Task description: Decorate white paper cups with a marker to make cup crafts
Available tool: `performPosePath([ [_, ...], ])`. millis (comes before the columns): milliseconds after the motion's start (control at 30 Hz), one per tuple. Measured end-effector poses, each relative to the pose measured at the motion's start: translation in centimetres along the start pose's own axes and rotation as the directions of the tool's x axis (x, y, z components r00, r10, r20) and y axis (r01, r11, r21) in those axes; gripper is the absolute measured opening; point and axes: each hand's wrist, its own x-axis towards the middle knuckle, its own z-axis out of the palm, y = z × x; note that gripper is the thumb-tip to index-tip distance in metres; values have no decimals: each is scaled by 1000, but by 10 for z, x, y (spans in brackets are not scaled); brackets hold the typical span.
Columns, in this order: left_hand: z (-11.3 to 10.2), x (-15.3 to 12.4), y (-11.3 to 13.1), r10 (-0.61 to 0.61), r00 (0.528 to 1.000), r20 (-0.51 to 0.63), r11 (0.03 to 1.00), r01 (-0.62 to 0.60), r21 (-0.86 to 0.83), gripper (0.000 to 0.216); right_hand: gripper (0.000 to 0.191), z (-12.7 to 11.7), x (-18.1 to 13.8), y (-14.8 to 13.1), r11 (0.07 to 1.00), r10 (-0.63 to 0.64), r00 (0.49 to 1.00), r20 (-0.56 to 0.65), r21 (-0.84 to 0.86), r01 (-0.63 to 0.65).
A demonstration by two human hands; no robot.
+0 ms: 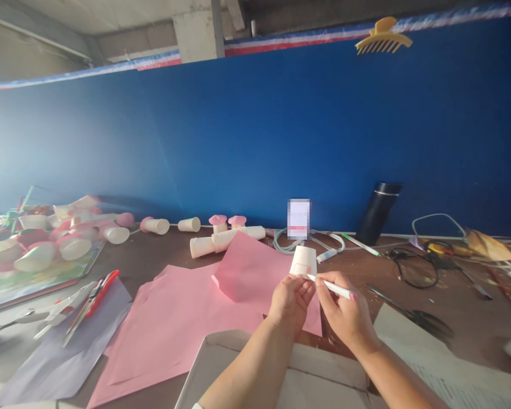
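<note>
My left hand [290, 300] is closed around the rim of a white paper cup [304, 260], held upside down above the table with a faint pink outline on its side. My right hand [344, 312] grips a white pen [330, 287] whose tip touches the cup's lower edge. Both hands are raised over pink paper sheets [187, 318], one of which is folded up [249, 267] just left of the cup.
A stack of paper cups [221, 240] lies behind the pink sheets, with more cups piled on a tray [46, 244] at left. Red-handled scissors [96, 295] lie left, black scissors [413, 315] right. A black flask [377, 213], cables [413, 261] and an open cardboard box [323, 369] are near.
</note>
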Motion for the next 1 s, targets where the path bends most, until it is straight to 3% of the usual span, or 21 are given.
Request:
performPosePath([
  [433,0,1,0,8,1000,26,1000,-8,3,11,18,-3,-1,-4,998,51,998,44,28,-52],
  [1000,2,-1,1,14,999,41,1000,-15,12,5,19,0,0,1,1000,-25,1000,-3,-14,25],
])
